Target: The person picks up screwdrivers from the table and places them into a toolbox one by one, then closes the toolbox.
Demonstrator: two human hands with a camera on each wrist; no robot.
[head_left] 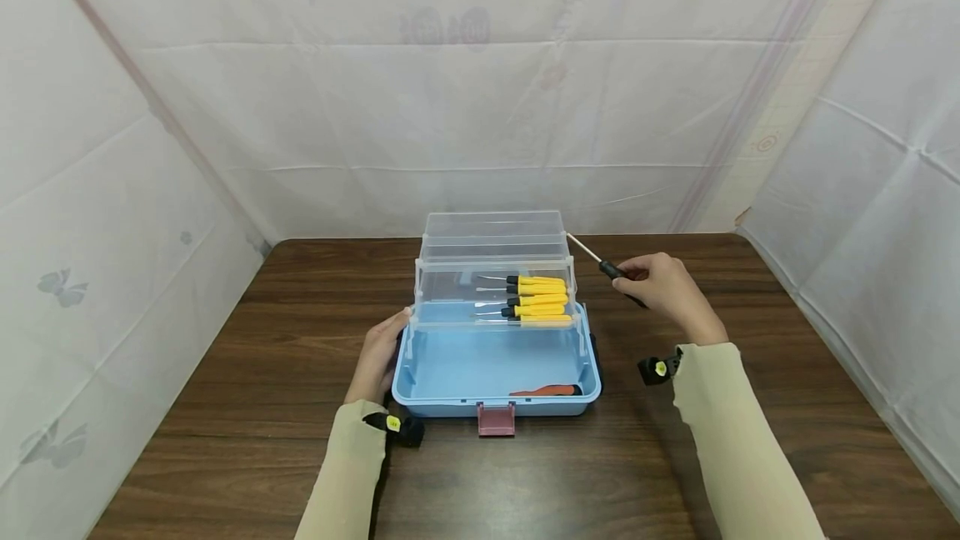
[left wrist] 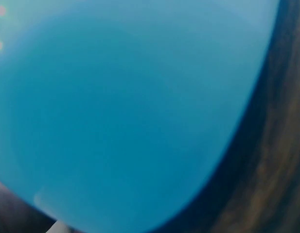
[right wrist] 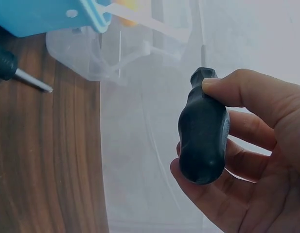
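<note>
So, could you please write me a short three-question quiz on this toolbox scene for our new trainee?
1. True or false: the right hand holds a black-handled screwdriver.
2. How many yellow-handled screwdrivers lie in the clear upper tray? A) two B) four C) six
3. Fill in: the left hand rests against the left side of the blue ____.

Key
1. True; its fingers curl round the handle, beside the tray.
2. B, four.
3. Toolbox; a dark orange-and-black tool lies in its bottom.
</note>
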